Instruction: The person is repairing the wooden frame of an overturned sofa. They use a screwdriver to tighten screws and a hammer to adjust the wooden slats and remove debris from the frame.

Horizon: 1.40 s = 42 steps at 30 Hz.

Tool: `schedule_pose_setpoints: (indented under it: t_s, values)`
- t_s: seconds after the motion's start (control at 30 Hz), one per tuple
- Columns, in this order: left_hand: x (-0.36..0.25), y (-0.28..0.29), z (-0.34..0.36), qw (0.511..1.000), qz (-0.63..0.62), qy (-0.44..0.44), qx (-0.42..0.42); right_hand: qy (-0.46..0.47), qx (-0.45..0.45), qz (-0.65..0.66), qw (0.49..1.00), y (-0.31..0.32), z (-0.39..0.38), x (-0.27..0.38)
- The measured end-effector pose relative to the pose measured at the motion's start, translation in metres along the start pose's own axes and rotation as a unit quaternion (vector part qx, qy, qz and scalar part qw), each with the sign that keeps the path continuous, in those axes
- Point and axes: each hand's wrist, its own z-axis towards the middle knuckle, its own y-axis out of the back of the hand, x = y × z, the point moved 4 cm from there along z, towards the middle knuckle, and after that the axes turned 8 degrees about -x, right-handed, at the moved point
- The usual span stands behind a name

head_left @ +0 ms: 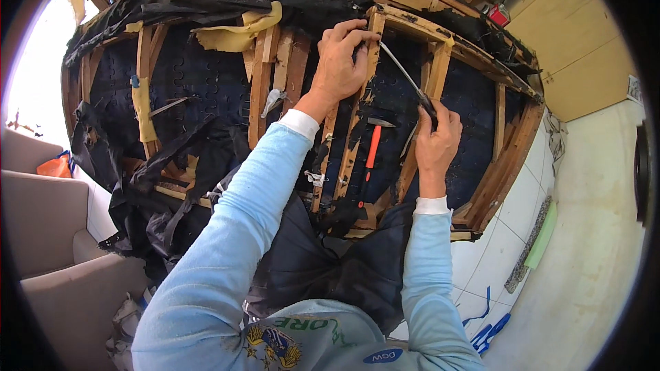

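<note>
My right hand [438,139] grips the dark handle of a screwdriver [402,69]. Its long metal shaft slants up and left to a wooden post of a bare furniture frame [412,23]. By the tip, the bent fingers of my left hand [339,58] come together against that post; whatever they pinch is too small to make out. Torn black fabric [302,7] hangs along the top rail, with splintered edges and scraps on the wood. Below my hands a hammer [373,151] with a red and black handle lies inside the frame, its head toward the far side.
Yellow foam [237,36] clings to the frame's left part, and loose black cloth [148,199] droops at its near left. Beige upholstered seats [48,213] stand on the left. Right of the frame, a green strip [542,235] and blue straps [489,333] lie on white tiles.
</note>
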Motion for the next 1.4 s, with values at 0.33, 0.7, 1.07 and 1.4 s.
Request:
schedule_pose_setpoints:
  t_s: [0.33,0.7,1.07,1.4]
  values:
    - [0.0,0.002,0.0,1.0,0.01,-0.01,-0.002,0.092,-0.018,-0.03,0.995,0.001,0.021,0.005]
    - [0.001,0.001,0.001,1.0,0.005,-0.008,0.004,0.161,0.053,-0.003,0.985,0.02,0.075,-0.02]
    - [0.002,0.001,0.001,1.0,0.007,-0.018,-0.002,0.143,0.059,0.009,0.988,0.012,0.067,-0.026]
    - [0.002,0.001,0.001,1.0,0.007,-0.024,-0.005,0.139,0.056,0.015,0.989,0.011,0.064,-0.03]
